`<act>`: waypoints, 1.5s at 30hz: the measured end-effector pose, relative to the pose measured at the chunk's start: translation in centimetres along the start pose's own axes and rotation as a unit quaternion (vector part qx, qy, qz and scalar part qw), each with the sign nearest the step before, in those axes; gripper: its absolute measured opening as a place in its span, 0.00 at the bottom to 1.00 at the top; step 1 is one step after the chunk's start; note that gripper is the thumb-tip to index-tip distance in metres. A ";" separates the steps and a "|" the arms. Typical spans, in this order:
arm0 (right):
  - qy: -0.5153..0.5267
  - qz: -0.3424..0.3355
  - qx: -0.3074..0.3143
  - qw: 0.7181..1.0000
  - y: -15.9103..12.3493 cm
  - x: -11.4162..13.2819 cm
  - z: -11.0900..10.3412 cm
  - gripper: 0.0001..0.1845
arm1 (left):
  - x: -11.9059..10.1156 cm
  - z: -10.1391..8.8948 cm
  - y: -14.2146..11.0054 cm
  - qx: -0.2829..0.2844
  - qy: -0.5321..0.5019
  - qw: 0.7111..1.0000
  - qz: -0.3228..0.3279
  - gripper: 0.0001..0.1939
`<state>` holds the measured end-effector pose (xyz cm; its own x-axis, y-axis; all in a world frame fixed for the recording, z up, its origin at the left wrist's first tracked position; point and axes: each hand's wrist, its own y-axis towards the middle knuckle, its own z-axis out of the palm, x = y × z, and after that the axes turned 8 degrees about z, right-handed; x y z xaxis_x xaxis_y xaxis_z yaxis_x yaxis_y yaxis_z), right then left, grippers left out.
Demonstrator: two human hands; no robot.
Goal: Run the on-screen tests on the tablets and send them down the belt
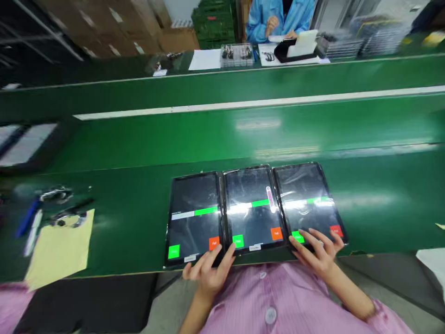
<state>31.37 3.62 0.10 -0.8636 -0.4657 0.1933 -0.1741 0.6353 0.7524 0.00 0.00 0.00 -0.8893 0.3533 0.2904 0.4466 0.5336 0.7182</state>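
Green worktop [128, 208] carries three tablets set side by side at the lower centre of the frame: a left tablet [193, 195], a middle tablet [247, 185] and a right tablet [299, 181], all lit. My left grip [208, 270] lies loosely spread across the near corners of the left and middle ones, clasping neither. My right grip [319, 253], also spread, lies over the right one's near edge, not closed on it. Yellow paper [64, 246] sits lower left.

Lt-pink shirt [239, 308] w/ fine stripes, 2 pale round btns [270, 315], matching R sleeve [386, 321]
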 end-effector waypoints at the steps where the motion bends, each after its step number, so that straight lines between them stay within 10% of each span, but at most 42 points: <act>1: -0.008 0.002 0.000 1.000 0.0 0.1 -0.1 0.12 | -0.1 0.1 -0.2 0.003 -0.001 1.000 -0.001 0.08; 16: -0.078 -0.016 -0.056 0.995 -1.3 -1.2 -1.0 0.07 | 0.4 0.2 -3.5 0.005 0.034 0.999 -0.028 0.14; 23: -0.076 0.002 -0.057 0.995 -1.4 -1.4 -1.1 0.08 | 6.6 -1.5 -11.0 0.015 0.094 0.955 -0.280 0.25; 27: -0.072 0.013 -0.040 0.997 -1.6 -1.5 -1.1 0.09 | 8.3 -2.2 -12.0 0.060 0.083 0.953 -0.287 0.23; 37: -0.062 0.017 -0.053 0.997 -0.9 -1.3 -1.0 0.05 | 1.9 -1.2 -3.4 0.011 0.053 0.998 0.022 0.10; 45: -0.062 0.027 -0.059 0.996 -1.6 -1.7 -0.8 0.11 | -0.3 -1.2 1.2 -0.025 -0.019 0.999 -0.030 0.12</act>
<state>33.49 2.90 -0.91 -0.9235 -0.3482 0.1609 -0.0759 0.5770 0.8132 0.72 -0.40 1.56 -0.9095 0.3511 0.2227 0.3863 0.5154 0.7650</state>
